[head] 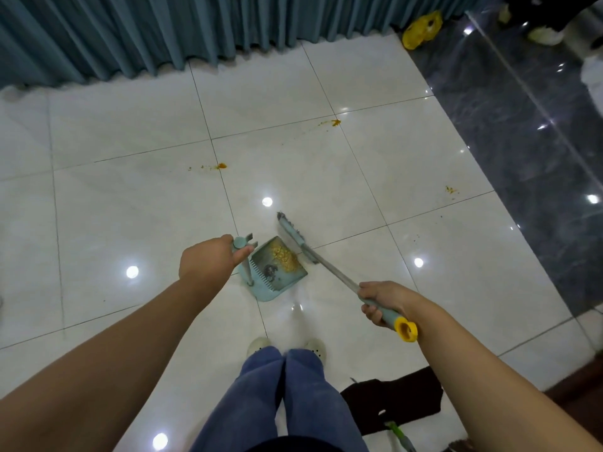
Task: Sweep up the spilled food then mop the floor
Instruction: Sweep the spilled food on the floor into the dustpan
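Spilled food lies heaped in the dustpan, which stands on glossy white floor tiles. Orange spots lie farther off. A teal curtain bounds the far side, dark marble flooring the right. The broom runs diagonally from near right to its head at the pan's mouth, which faces away and rightward. Hands: the left hand grips the dustpan handle and the right hand grips the broom handle.

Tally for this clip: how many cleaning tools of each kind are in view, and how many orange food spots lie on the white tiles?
Broom: 1
Dustpan: 1
Mop: 1
Orange food spots on the white tiles: 3
Total: 6
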### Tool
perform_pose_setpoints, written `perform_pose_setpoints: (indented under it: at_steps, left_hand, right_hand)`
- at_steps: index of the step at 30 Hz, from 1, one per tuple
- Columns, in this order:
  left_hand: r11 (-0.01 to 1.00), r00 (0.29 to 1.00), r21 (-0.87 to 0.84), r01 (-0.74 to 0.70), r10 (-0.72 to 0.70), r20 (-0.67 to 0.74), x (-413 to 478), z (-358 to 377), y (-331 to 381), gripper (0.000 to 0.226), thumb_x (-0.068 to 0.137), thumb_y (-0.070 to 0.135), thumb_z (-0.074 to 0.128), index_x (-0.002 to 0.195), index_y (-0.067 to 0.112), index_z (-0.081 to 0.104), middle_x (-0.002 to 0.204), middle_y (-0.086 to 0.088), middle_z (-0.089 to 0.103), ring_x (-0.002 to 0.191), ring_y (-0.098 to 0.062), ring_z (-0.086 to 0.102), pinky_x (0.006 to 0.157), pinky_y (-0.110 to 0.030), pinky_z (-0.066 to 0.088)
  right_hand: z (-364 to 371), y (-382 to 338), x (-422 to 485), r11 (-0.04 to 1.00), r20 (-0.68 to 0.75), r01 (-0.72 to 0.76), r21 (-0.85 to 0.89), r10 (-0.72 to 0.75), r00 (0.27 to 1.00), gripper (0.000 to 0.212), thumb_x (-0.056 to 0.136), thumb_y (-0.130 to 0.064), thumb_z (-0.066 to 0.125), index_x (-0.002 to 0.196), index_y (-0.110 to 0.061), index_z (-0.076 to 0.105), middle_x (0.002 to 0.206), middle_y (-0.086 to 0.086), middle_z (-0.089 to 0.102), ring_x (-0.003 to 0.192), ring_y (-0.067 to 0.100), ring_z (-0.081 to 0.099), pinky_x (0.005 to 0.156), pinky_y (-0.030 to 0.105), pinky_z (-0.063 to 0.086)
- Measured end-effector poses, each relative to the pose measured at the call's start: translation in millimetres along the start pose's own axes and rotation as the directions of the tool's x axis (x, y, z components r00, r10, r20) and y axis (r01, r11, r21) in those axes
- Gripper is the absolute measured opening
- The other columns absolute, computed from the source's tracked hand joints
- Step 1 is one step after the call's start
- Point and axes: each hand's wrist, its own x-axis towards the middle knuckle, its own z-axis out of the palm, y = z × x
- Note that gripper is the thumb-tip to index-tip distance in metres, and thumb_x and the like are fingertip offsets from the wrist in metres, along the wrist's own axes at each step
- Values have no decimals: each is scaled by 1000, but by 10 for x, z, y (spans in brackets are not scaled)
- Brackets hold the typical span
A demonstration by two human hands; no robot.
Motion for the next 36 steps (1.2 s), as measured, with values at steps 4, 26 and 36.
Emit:
perform_pose_setpoints:
  at_steps: [4,26,36]
  left_hand:
    - [1000,1000,27,-5,6,-19,-99,-14,-137,47,91,63,31,84,19,48,67,3,51,64,-16,52,51,-24,34]
    - [982,980,10,186,-185,-79,-1002,231,-297,49,90,63,32,79,18,48,65,4,51,60,-16,50,45,-23,24]
    - [974,971,23,226,-223,-90,-1370,356,-3,48,90,63,33,80,18,47,59,3,49,60,-18,52,45,-25,26]
  right_hand:
    - [178,-206,128,979,-48,73,-189,-84,995,34,97,-7,46,131,-5,46,69,10,42,51,13,36,35,13,35]
    - [-214,728,578,518,-147,-12,-855,-221,964,56,97,-3,27,151,-17,23,95,15,50,56,20,49,32,19,37]
    - [-852,832,61,732,-87,48,-680,-144,986,54,94,0,42,146,-12,35,74,13,48,51,18,44,40,20,35]
